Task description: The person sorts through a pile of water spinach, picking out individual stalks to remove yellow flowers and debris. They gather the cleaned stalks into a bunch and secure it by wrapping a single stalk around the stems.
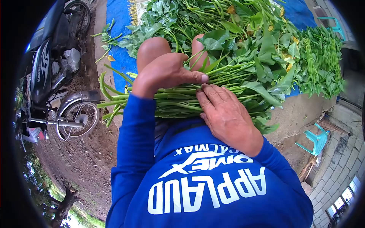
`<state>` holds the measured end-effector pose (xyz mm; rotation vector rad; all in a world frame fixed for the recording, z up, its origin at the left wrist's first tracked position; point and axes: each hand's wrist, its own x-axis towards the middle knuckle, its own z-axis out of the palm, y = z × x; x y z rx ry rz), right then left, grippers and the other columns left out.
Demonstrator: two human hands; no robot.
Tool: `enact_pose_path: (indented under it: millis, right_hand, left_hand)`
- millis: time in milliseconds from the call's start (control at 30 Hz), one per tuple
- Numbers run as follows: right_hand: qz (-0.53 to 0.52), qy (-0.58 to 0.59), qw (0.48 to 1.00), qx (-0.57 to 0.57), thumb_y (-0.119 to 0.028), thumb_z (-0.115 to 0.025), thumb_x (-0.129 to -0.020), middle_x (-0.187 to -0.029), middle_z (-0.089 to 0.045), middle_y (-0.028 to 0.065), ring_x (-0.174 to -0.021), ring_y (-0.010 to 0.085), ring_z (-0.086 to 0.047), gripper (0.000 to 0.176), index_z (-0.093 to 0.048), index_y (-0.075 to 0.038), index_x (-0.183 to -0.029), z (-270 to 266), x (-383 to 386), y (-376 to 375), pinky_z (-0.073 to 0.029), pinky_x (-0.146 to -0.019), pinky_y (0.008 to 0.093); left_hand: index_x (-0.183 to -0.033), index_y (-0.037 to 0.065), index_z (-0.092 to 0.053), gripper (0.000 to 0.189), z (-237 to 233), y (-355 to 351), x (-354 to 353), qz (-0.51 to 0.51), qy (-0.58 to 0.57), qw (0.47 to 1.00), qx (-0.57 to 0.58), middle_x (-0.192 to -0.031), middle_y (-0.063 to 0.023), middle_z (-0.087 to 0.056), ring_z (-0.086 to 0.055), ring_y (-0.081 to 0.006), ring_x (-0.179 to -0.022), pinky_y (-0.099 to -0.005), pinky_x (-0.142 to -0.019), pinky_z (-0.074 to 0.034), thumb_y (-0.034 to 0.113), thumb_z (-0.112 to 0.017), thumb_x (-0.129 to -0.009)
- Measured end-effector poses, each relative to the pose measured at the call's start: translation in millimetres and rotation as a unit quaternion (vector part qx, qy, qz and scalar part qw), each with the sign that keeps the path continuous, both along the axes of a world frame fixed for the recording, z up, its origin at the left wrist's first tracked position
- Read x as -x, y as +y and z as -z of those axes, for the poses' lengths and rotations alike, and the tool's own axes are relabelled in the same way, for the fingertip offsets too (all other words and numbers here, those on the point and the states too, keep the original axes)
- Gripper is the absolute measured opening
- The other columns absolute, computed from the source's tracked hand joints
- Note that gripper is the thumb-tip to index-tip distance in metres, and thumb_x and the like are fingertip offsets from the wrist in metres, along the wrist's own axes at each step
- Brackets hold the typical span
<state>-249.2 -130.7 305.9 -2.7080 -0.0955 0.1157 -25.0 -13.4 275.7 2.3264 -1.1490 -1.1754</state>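
Note:
A thick bundle of leafy greens [176,100], long-stemmed like water spinach, lies crosswise on my lap. Its cut stem ends point left and its leaves spread to the right. My left hand [165,74] curls over the stems from the far side, thumb stretched to the right along the top; its other fingers are mostly hidden. Pressed onto the middle of the same bundle is my right hand [228,116], its fingers close together over the stems and its thumb on the near side. The two hands nearly meet at the left thumb tip.
Beyond my knees a large heap of loose greens [171,19] covers a blue tarp [118,22]. More bunches [319,60] lie at the right. A motorcycle [57,76] stands on the left. Teal plastic chairs [318,140] are near the block wall [336,163] on the right.

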Motion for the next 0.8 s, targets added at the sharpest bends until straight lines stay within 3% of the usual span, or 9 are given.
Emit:
enact_pose_path:
  millis: [67, 200, 300, 433, 467, 567, 667, 700, 800]
  right_hand:
    - [-0.002, -0.008, 1.0, -0.009, -0.012, -0.058, -0.097, -0.144, -0.061, 0.024, -0.137, 0.0363, -0.056, 0.049, -0.059, 0.007, -0.143, 1.1, 5.6, -2.2, -0.041, -0.119, 0.0488]
    - [0.001, -0.021, 0.999, -0.03, -0.009, -0.058, -0.096, -0.142, -0.062, 0.0239, -0.136, 0.0362, -0.058, 0.048, -0.06, 0.007, -0.14, 1.4, 12.1, -7.0, -0.044, -0.118, 0.0466]
    - [0.008, -0.034, 0.999, -0.042, -0.009, -0.058, -0.095, -0.141, -0.063, 0.0234, -0.135, 0.0359, -0.059, 0.046, -0.062, 0.007, -0.138, 2.7, 14.7, -6.7, -0.045, -0.117, 0.046]
    - [0.015, -0.046, 0.998, -0.048, -0.008, -0.058, -0.094, -0.14, -0.064, 0.0233, -0.134, 0.0353, -0.06, 0.044, -0.063, 0.007, -0.135, 5.0, 17.9, -7.6, -0.047, -0.114, 0.0441]
    - [0.013, -0.052, 0.997, -0.051, -0.008, -0.058, -0.094, -0.136, -0.065, 0.0225, -0.13, 0.0351, -0.062, 0.044, -0.062, 0.007, -0.136, 4.5, 18.5, -8.4, -0.048, -0.112, 0.0438]
    - [0.013, -0.047, 0.997, -0.066, -0.007, -0.059, -0.092, -0.121, -0.066, 0.0201, -0.117, 0.0342, -0.065, 0.048, -0.06, 0.008, -0.138, 2.4, 14.9, -9.0, -0.052, -0.103, 0.0434]
    - [0.034, -0.021, 0.996, -0.083, -0.009, -0.066, -0.087, -0.109, -0.063, 0.0174, -0.104, 0.0335, -0.064, 0.057, -0.057, 0.01, -0.14, 1.3, 2.5, -9.8, -0.053, -0.095, 0.0445]
    - [0.042, -0.033, 0.995, -0.084, -0.011, -0.07, -0.085, -0.109, -0.062, 0.0167, -0.103, 0.0339, -0.063, 0.063, -0.055, 0.011, -0.141, 5.1, -2.7, -12.9, -0.052, -0.094, 0.0454]
    - [0.043, -0.002, 0.998, -0.037, -0.014, -0.076, -0.079, -0.109, -0.061, 0.0169, -0.102, 0.0331, -0.061, 0.066, -0.057, 0.012, -0.136, 8.3, -11.7, -13.4, -0.051, -0.092, 0.0436]
  left_hand:
    - [-0.103, -0.004, -0.076, 0.084, 13.7, -16.1, -6.7, 0.015, 0.088, 0.994, -0.065, -0.072, -0.0088, -0.064, -0.064, -0.0229, -0.069, -0.0414, -0.063, -0.048, 0.078, -0.075, -0.085]
    - [-0.105, 0.003, -0.079, 0.078, 19.4, -29.8, -14.9, 0.007, 0.215, 0.967, -0.139, -0.079, -0.0035, -0.067, -0.062, -0.0144, -0.073, -0.0327, -0.062, -0.047, 0.079, -0.072, -0.088]
    - [-0.11, 0.003, -0.081, 0.085, 25.1, -30.0, -16.5, -0.024, 0.267, 0.955, -0.128, -0.083, -0.0079, -0.071, -0.064, -0.0192, -0.074, -0.0357, -0.07, -0.052, 0.084, -0.066, -0.088]
    - [-0.114, 0.004, -0.08, 0.078, 33.0, -40.2, -23.6, 0.061, 0.239, 0.953, -0.175, -0.085, -0.0061, -0.072, -0.066, -0.0176, -0.073, -0.0354, -0.068, -0.056, 0.077, -0.064, -0.095]
    - [-0.115, 0.003, -0.079, 0.065, 29.7, -43.3, -23.2, 0.049, 0.286, 0.939, -0.184, -0.084, -0.0059, -0.073, -0.067, -0.0162, -0.072, -0.0366, -0.066, -0.058, 0.064, -0.062, -0.103]
    - [-0.119, 0.001, -0.076, 0.05, 38.6, -51.1, -15.5, 0.091, 0.202, 0.957, -0.187, -0.092, -0.0078, -0.075, -0.069, -0.0174, -0.081, -0.0378, -0.074, -0.059, 0.048, -0.063, -0.107]
    - [-0.123, 0.003, -0.076, 0.038, 65.0, -29.7, 3.5, 0.002, 0.297, 0.955, 0.005, -0.1, -0.0102, -0.074, -0.07, -0.0178, -0.092, -0.0334, -0.086, -0.057, 0.035, -0.06, -0.109]
    - [-0.131, 0.003, -0.073, 0.041, 61.4, -27.7, 0.0, 0.078, 0.288, 0.954, 0.014, -0.125, -0.015, -0.071, -0.067, -0.0236, -0.118, -0.0358, -0.105, -0.051, 0.033, -0.057, -0.108]
    - [-0.14, 0.001, -0.066, 0.041, 69.1, -15.3, 0.9, 0.179, 0.211, 0.958, 0.079, -0.137, -0.0186, -0.068, -0.063, -0.0318, -0.126, -0.0386, -0.113, -0.047, 0.022, -0.05, -0.108]
